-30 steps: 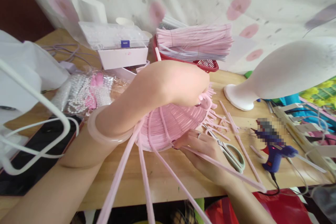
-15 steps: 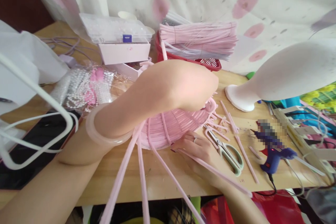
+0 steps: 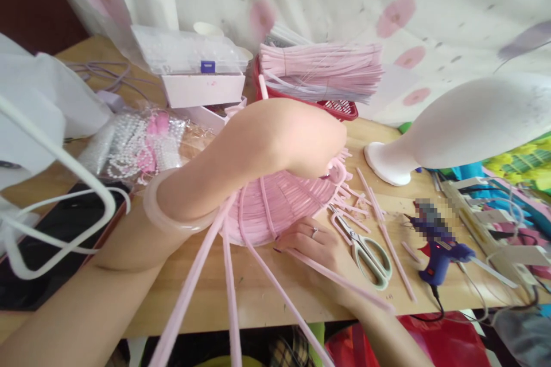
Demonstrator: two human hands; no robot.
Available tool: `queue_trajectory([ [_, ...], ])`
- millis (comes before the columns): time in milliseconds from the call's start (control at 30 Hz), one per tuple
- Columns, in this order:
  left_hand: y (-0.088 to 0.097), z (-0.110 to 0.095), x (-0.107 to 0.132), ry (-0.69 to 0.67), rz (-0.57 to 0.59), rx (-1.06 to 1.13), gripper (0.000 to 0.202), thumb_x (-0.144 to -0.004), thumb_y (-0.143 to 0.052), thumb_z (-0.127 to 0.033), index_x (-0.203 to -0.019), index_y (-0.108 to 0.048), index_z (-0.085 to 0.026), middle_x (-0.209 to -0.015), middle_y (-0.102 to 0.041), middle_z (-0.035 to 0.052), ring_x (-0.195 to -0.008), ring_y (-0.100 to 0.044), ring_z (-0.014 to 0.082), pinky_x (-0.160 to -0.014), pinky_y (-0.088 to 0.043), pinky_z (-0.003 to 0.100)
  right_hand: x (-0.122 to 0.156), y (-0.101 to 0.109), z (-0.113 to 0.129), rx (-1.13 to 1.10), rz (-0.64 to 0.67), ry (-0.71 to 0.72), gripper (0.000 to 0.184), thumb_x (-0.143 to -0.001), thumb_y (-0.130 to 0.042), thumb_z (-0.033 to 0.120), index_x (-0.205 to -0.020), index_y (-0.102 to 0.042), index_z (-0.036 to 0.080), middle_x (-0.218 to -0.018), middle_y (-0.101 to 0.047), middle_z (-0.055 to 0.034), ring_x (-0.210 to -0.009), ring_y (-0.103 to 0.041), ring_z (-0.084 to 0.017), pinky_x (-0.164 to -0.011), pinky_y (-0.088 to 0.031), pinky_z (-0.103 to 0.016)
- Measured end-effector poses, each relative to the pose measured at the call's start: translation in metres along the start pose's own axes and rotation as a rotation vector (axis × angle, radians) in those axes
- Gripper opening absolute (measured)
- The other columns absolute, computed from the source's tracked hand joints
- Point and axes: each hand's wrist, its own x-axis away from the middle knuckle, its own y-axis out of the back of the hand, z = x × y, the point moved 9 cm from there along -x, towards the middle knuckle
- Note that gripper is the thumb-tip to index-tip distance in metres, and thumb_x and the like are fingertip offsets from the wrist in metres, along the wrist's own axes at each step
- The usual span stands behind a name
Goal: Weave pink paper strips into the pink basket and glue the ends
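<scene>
A round woven piece of pink pipe cleaners (image 3: pixel 253 212) lies on the table, with several long pink pipe cleaners (image 3: pixel 230 292) hanging from its near edge. My left hand (image 3: pixel 297 132) arches across it, bent at the wrist, and reaches down to a pink curl (image 3: pixel 338 172) on its right side. The back of that hand hides most of its fingers and what they hold. At the near right rim, my right hand (image 3: pixel 312 243) has its fingers bent against the weave, and one loose pipe cleaner (image 3: pixel 340 281) passes along this hand.
Scissors (image 3: pixel 370 258), pink offcuts and a blue hot glue gun (image 3: pixel 443 258) lie to the right, near a white mannequin form (image 3: pixel 465 126). Behind stand a red basket (image 3: pixel 344 109) with pipe cleaner bundles and a white box (image 3: pixel 204 89). Bagged pearl strings (image 3: pixel 129 149) lie left.
The view has shifted a little, so things on the right appear slightly farther left. Both hands keep nearly the same places on the woven piece.
</scene>
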Motion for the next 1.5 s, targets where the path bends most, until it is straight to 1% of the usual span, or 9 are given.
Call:
queue_trajectory([
  [100, 0.001, 0.005, -0.002, 0.046, 0.048, -0.056, 0.025, -0.087, -0.052, -0.027, -0.091, -0.075, -0.018, -0.081, -0.07, 0.0043, -0.075, -0.054, 0.0171, -0.076, -0.036, 0.029, -0.001, -0.004, 0.0, 0.004, 0.027, 0.042, 0.024, -0.103, -0.041, 0.019, -0.098, -0.064, 0.018, -0.086, -0.067, -0.0075, -0.084, -0.061, -0.019, -0.073, -0.051, -0.032],
  [167, 0.002, 0.004, -0.004, 0.005, 0.044, -0.027, 0.028, -0.088, -0.05, -0.03, -0.094, -0.074, -0.018, -0.084, -0.07, 0.0046, -0.074, -0.056, 0.0171, -0.072, -0.035, 0.029, -0.001, -0.005, -0.001, 0.016, 0.017, 0.076, 0.024, -0.102, -0.04, 0.017, -0.099, -0.064, 0.017, -0.086, -0.067, -0.0081, -0.084, -0.06, -0.02, -0.073, -0.05, -0.032],
  [333, 0.001, 0.004, -0.004, -0.082, 0.046, -0.023, 0.028, -0.088, -0.047, -0.029, -0.086, -0.072, -0.016, -0.084, -0.071, 0.0055, -0.066, -0.055, 0.0154, -0.063, -0.033, 0.028, 0.003, -0.004, 0.001, -0.001, 0.029, 0.144, 0.02, -0.098, -0.046, 0.008, -0.099, -0.065, 0.017, -0.085, -0.068, -0.0069, -0.084, -0.059, -0.019, -0.071, -0.049, -0.03],
  [467, 0.0, 0.003, -0.002, -0.061, 0.048, -0.04, 0.028, -0.089, -0.047, -0.028, -0.088, -0.071, -0.015, -0.09, -0.072, 0.0068, -0.069, -0.057, 0.0158, -0.062, -0.033, 0.028, -0.003, 0.01, 0.001, -0.059, 0.024, 0.066, 0.035, -0.092, -0.042, -0.003, -0.107, -0.064, 0.021, -0.104, -0.068, -0.0058, -0.098, -0.062, -0.016, -0.083, -0.05, -0.028],
  [600, 0.0, -0.001, -0.003, -0.043, 0.074, 0.001, 0.028, -0.088, -0.048, -0.024, -0.097, -0.073, -0.018, -0.098, -0.073, 0.0064, -0.074, -0.059, 0.0166, -0.064, -0.033, 0.028, -0.032, 0.014, -0.013, 0.204, -0.031, -0.094, 0.029, -0.096, -0.043, 0.007, -0.112, -0.065, 0.016, -0.111, -0.067, -0.011, -0.103, -0.063, -0.022, -0.088, -0.051, -0.034],
  [767, -0.005, 0.0, -0.004, -0.056, 0.104, -0.008, 0.027, -0.083, -0.048, -0.022, -0.087, -0.074, -0.017, -0.082, -0.072, 0.0068, -0.066, -0.058, 0.0173, -0.064, -0.035, 0.03, -0.064, -0.011, -0.044, 0.528, 0.121, -0.271, 0.034, -0.096, -0.044, 0.011, -0.122, -0.065, 0.016, -0.107, -0.066, -0.0139, -0.085, -0.067, -0.025, -0.069, -0.052, -0.033],
  [1167, -0.006, 0.006, -0.008, -0.134, 0.055, 0.025, 0.025, -0.082, -0.048, -0.026, -0.083, -0.072, -0.019, -0.086, -0.073, 0.0033, -0.071, -0.058, 0.0159, -0.066, -0.038, 0.027, -0.068, -0.021, -0.047, 0.526, 0.168, -0.257, 0.035, -0.097, -0.042, 0.011, -0.126, -0.062, 0.014, -0.11, -0.065, -0.013, -0.086, -0.066, -0.021, -0.074, -0.05, -0.029],
  [1333, -0.007, 0.005, -0.007, -0.123, 0.077, 0.04, 0.024, -0.082, -0.046, -0.023, -0.082, -0.07, -0.019, -0.084, -0.073, 0.0038, -0.07, -0.059, 0.0161, -0.064, -0.037, 0.027, -0.067, -0.017, -0.048, 0.487, 0.12, -0.268, 0.038, -0.096, -0.042, 0.011, -0.13, -0.059, 0.014, -0.118, -0.063, -0.0146, -0.092, -0.066, -0.022, -0.078, -0.051, -0.03],
  [1500, -0.006, 0.005, -0.009, -0.118, 0.063, 0.012, 0.022, -0.081, -0.047, -0.024, -0.079, -0.068, -0.018, -0.083, -0.072, 0.0052, -0.067, -0.057, 0.0163, -0.06, -0.034, 0.029, -0.068, -0.018, -0.051, 0.5, 0.143, -0.302, 0.039, -0.095, -0.041, 0.009, -0.128, -0.06, 0.015, -0.117, -0.065, -0.0143, -0.09, -0.068, -0.023, -0.073, -0.052, -0.029],
])
